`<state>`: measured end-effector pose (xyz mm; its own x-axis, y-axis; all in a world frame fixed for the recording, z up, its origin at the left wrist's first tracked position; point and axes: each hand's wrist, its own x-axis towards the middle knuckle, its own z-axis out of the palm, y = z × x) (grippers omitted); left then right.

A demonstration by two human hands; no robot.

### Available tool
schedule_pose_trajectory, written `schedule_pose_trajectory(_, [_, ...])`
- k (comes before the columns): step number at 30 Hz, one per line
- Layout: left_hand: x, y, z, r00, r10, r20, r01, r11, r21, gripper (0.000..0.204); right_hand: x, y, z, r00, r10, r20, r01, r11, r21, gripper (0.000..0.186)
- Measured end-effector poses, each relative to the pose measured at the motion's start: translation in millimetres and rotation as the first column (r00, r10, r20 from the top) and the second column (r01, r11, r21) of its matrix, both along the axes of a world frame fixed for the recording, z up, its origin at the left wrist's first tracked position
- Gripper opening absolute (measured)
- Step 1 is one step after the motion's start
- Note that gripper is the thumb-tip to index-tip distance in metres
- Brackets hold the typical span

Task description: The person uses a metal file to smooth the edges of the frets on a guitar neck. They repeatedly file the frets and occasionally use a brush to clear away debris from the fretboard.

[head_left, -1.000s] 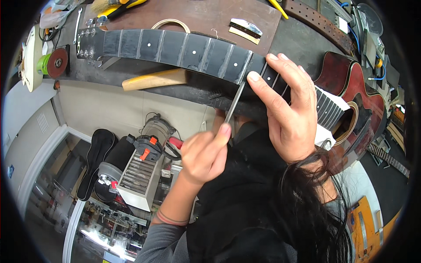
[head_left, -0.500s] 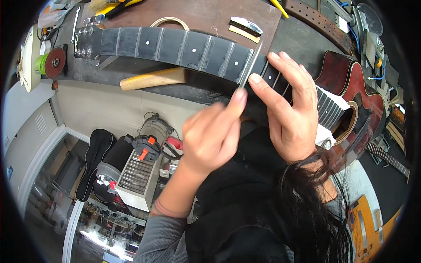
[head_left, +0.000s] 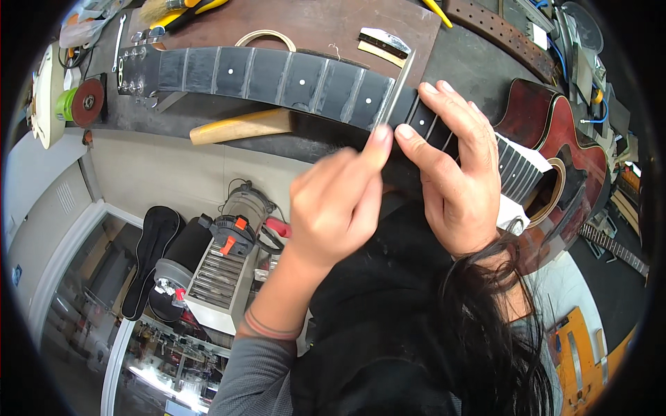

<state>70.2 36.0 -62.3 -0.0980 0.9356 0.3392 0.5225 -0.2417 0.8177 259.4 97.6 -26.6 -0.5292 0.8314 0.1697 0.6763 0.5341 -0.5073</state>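
Head view: left fingers pinch a file pointing away, crossing the neck; right fingers spread.

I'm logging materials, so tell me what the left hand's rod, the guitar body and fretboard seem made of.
Rod: probably metal, smooth and grey, from its straight bright sheen, though blurred.
Guitar body: likely wood under glossy red lacquer, since it catches the light; no grain is clear.
Fretboard: perhaps dark wood, matte with pale scuffs, but no grain shows to settle it.
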Motion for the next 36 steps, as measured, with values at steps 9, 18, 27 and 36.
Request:
schedule_pose_trajectory(9, [-1.2, -1.3, 3.2, 1.000, 0.008, -0.008, -0.008, 1.000, -0.008, 0.057, -2.8, 1.7, -1.2, 1.000, 0.004, -0.014, -0.004, 1.000, 0.020, 0.035])
schedule_pose_trajectory(18, [-4.5, -14.7, 6.0, 0.998, -0.011, -0.061, 0.007, 0.998, -0.060, 0.057, -1.1, -0.2, -1.4, 1.000, 0.016, 0.016, -0.016, 1.000, 0.022, 0.036])
schedule_pose_trajectory(27, [-17.4, -79.2, 9.4, 0.998, -0.046, -0.047, 0.043, 0.996, -0.072, 0.042, -1.5, -0.8, -0.5, 1.000, 0.008, 0.019, -0.009, 1.000, 0.023, 0.035])
schedule_pose_trajectory(36, [-15.4, -67.4, 6.5, 0.997, -0.034, -0.064, 0.030, 0.998, -0.058, 0.046, -2.7, -1.5, 0.2, 1.000, 0.009, 0.026, -0.009, 1.000, 0.023, 0.036])
